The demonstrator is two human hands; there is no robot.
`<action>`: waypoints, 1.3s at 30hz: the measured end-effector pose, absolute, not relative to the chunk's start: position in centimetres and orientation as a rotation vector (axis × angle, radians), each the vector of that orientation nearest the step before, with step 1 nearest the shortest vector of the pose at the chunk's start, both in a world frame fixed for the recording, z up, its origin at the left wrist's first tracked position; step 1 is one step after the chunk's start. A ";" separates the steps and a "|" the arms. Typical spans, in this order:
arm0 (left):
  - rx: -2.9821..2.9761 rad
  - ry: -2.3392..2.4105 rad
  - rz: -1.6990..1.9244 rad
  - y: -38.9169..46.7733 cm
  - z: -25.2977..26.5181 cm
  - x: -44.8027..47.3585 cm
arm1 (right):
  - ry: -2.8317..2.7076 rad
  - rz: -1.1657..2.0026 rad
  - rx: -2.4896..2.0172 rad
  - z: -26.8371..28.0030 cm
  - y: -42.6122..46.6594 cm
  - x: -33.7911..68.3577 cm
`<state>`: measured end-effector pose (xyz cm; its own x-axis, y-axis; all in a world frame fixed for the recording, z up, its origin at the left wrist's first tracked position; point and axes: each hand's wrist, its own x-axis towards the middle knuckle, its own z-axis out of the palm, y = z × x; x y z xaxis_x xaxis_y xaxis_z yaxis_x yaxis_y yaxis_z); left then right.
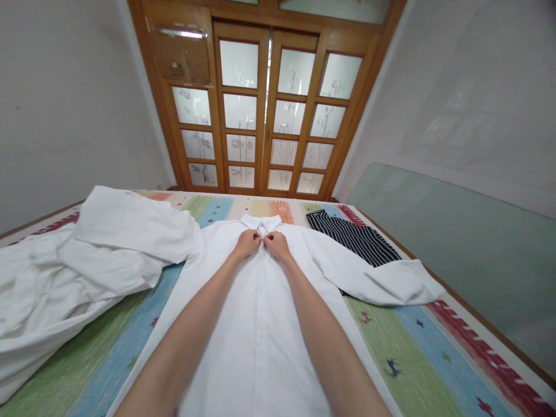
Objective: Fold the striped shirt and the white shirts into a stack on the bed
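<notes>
Both the left hand (247, 243) and right hand (276, 245) are pinching the white shirt (260, 324) placket just below its collar (262, 223), fingers closed on the fabric.

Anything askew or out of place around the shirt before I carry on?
The white shirt lies flat, both hands, left and right, pinching at its collar. Its right sleeve drapes over the striped garment. A heap of white cloth sits crumpled at the left. Nothing looks spilled or damaged.
</notes>
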<state>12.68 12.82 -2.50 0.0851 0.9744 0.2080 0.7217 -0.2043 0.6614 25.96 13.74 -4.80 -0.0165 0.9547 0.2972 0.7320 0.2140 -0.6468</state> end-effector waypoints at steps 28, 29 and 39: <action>1.319 1.363 0.917 13.2 -2.9 12.2 | -1.665 0.611 -1.450 -5.1 14.2 26.4; 1.312 1.360 0.925 13.2 -3.0 12.3 | -1.661 0.618 -1.447 -5.1 14.2 26.4; 1.299 1.366 1.051 12.3 -2.8 13.0 | -1.635 0.647 -1.411 -5.2 14.1 26.4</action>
